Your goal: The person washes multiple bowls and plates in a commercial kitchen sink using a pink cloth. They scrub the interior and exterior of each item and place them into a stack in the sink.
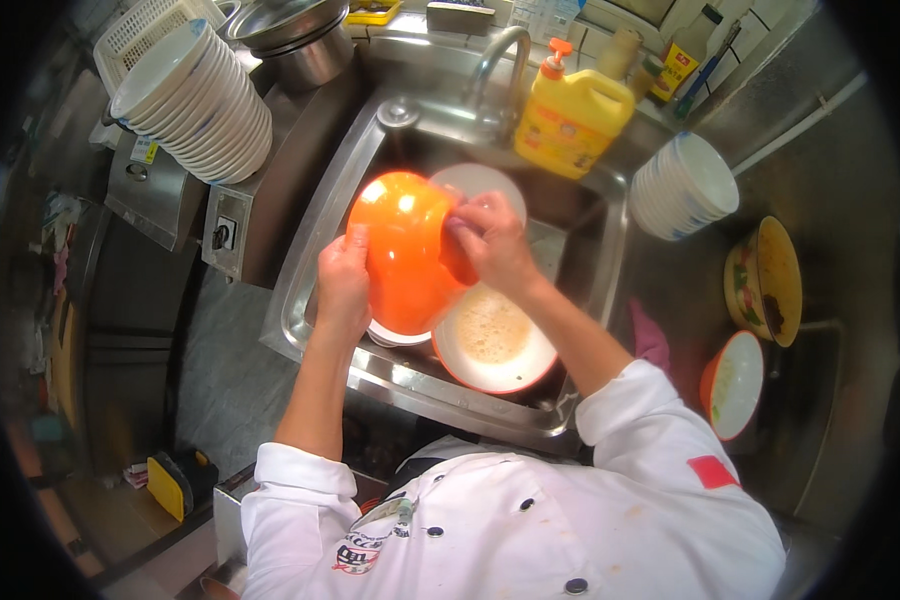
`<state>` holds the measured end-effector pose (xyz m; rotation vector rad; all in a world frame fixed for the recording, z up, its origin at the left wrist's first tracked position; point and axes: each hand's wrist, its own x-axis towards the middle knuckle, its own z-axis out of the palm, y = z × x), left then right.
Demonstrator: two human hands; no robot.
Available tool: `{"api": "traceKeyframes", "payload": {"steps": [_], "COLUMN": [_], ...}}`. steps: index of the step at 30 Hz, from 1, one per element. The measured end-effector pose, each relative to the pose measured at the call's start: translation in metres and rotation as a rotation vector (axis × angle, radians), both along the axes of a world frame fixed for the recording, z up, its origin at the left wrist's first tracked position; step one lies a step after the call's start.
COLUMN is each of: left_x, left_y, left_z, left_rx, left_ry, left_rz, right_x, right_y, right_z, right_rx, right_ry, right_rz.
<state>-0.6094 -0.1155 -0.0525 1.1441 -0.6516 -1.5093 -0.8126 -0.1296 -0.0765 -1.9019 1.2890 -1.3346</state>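
My left hand grips the left rim of an orange bowl, its outer side facing up, tilted over a steel sink. At the bowl's right edge is my right hand, fingers bent against it; something purplish shows at the fingertips, too little to name. Below, inside the sink, a white bowl with an orange rim holds foamy, cloudy liquid. A pale round dish lies behind my right hand. Part of another white dish shows under the orange bowl.
Stacked white bowls stand left and right of the sink. A curved faucet and yellow soap jug are at the back. On the right are a patterned basin, an orange-and-white bowl and a pink cloth.
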Motion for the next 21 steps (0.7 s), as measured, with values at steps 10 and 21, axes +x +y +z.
{"api": "traceKeyframes", "payload": {"steps": [10,21], "left_x": [-0.019,-0.060], "left_y": [-0.036,-0.079], "left_z": [-0.008,-0.135], "left_rx": [-0.395,-1.109], "left_ry": [-0.561,-1.572], "left_rz": [-0.154,-0.716], "right_x": [-0.038,-0.061], "right_y": [0.003,0.110], "right_z": [-0.052,-0.131], "right_rx": [0.157,0.292], "right_ry": [0.305,0.649], "right_rz": [-0.015,0.108]}}
